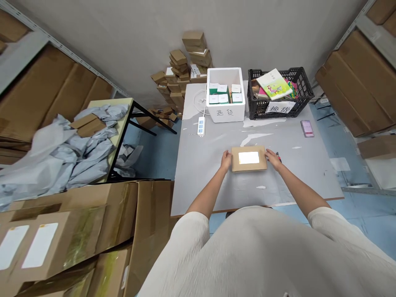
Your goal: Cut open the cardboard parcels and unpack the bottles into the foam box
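A brown cardboard box (251,166) is held between two bare hands over the near-middle part of a grey-topped table (198,181), its long side set across the body and its white label (248,157) turned upward. Its left end is gripped by the left hand (227,160) and its right end by the right hand (273,159), with the fingers bent against the short sides; how the thumbs are placed cannot be made out, nor can it be told whether the underside is touching the table. Just beside the right hand, a small red-and-black object (279,156) is partly hidden. Farther back, small white-topped boxes (223,98) are held in a white foam box (225,114), and books (274,84) are piled in a black plastic basket (259,113) to its right. A power strip (201,126) is laid in front of the foam box, toward the left, and a blurred pink item (307,128) is seen near the table's right edge. Grey plastic bags (89,165) are heaped on a side table (123,120) at the left, and more cardboard boxes (177,76) are stacked against the wall.
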A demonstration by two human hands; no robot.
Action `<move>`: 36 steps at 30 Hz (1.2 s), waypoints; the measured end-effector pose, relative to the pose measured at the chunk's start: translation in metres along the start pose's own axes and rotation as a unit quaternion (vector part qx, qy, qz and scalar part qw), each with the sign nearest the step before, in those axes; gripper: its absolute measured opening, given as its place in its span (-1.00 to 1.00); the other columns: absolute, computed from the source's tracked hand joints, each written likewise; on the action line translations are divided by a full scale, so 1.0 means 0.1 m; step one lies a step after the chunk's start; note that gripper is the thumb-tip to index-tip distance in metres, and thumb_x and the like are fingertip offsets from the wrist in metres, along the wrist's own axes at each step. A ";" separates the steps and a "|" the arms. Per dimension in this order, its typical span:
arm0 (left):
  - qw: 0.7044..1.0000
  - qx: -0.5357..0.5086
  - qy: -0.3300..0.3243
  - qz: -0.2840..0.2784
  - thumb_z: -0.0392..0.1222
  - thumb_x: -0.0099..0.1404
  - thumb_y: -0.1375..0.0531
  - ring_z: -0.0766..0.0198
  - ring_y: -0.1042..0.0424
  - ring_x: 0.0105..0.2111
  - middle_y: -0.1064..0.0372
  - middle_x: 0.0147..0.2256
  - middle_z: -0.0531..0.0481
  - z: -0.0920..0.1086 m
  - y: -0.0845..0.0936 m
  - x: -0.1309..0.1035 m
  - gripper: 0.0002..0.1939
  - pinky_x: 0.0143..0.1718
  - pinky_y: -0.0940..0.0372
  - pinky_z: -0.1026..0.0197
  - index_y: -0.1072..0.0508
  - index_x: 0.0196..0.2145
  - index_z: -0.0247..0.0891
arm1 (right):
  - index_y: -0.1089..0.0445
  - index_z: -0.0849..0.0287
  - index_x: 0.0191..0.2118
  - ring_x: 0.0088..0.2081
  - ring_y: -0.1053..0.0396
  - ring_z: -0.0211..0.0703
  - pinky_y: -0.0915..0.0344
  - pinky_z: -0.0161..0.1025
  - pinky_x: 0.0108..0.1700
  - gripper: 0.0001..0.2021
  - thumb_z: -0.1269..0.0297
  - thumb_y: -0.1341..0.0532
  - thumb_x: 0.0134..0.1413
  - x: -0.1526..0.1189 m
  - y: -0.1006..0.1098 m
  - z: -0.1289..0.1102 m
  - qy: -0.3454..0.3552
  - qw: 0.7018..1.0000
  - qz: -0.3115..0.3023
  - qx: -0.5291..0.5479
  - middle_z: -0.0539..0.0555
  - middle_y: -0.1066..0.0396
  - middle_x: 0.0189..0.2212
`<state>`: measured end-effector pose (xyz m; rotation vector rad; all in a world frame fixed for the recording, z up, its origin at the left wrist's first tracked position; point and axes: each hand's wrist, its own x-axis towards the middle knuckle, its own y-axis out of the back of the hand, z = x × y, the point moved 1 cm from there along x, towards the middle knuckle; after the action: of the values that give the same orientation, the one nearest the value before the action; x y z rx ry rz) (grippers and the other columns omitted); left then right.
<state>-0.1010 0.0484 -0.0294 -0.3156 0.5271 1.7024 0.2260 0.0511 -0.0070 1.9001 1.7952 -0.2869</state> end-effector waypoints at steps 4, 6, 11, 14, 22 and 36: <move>0.998 -0.034 0.038 -0.021 -0.04 0.42 -0.23 0.04 -0.38 0.32 -0.32 0.36 -0.28 0.16 -0.08 -0.01 -0.29 0.28 -0.30 0.02 -0.19 0.45 -0.16 | -0.42 -0.04 0.35 0.31 -0.39 0.13 -0.34 0.14 0.36 -0.35 -0.01 -0.32 0.14 0.00 -0.07 -0.14 -0.030 0.999 0.004 0.018 0.14 -0.44 0.31; 0.998 -0.052 0.031 -0.028 -0.11 0.40 -0.25 0.07 -0.42 0.28 -0.36 0.34 -0.30 0.21 -0.11 -0.05 -0.26 0.27 -0.31 0.04 -0.17 0.46 -0.19 | -0.44 -0.03 0.34 0.29 -0.41 0.14 -0.37 0.12 0.34 -0.34 0.01 -0.35 0.10 -0.03 -0.11 -0.17 -0.024 0.999 0.003 0.020 0.14 -0.47 0.29; 0.998 -0.058 0.005 -0.004 -0.11 0.36 -0.31 0.04 -0.47 0.22 -0.39 0.30 -0.28 0.30 -0.07 -0.18 -0.30 0.20 -0.36 0.05 -0.25 0.40 -0.15 | -0.37 0.01 0.39 0.34 -0.37 0.10 -0.33 0.05 0.37 -0.28 0.03 -0.34 0.10 -0.09 -0.12 -0.22 -0.008 0.999 0.019 0.047 0.15 -0.40 0.35; 0.998 -0.065 -0.014 0.016 -0.02 0.40 -0.28 0.03 -0.46 0.21 -0.43 0.24 -0.24 0.38 0.01 -0.22 -0.40 0.16 -0.38 0.05 -0.33 0.34 -0.14 | -0.39 0.02 0.37 0.34 -0.36 0.09 -0.36 0.03 0.33 -0.33 -0.01 -0.30 0.16 -0.08 -0.10 -0.29 0.016 0.997 0.036 0.067 0.15 -0.38 0.37; 0.997 -0.065 -0.032 0.040 0.03 0.46 -0.22 0.15 -0.52 0.00 -0.49 -0.04 -0.13 0.34 0.12 -0.25 -0.56 0.02 -0.43 0.14 -0.40 0.21 -0.18 | -0.47 0.00 0.22 0.24 -0.44 0.04 -0.45 0.00 0.23 -0.44 -0.13 -0.27 0.17 -0.09 -0.13 -0.29 0.031 0.996 0.047 0.069 0.13 -0.47 0.26; 0.961 0.168 -0.220 0.018 -0.26 0.33 -0.24 -0.15 -0.16 0.40 -0.25 0.32 -0.25 0.34 0.02 -0.66 -0.48 0.44 -0.07 -0.20 -0.43 0.24 -0.12 | -0.59 0.04 0.06 0.17 -0.46 0.09 -0.44 0.04 0.19 -0.42 -0.26 -0.36 0.06 -0.41 -0.04 0.14 -0.003 1.000 0.000 0.004 0.13 -0.57 0.14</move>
<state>-0.0874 0.0093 0.0321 0.3155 0.4773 1.6196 0.2202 0.0086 0.0000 1.9036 1.7919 -0.3003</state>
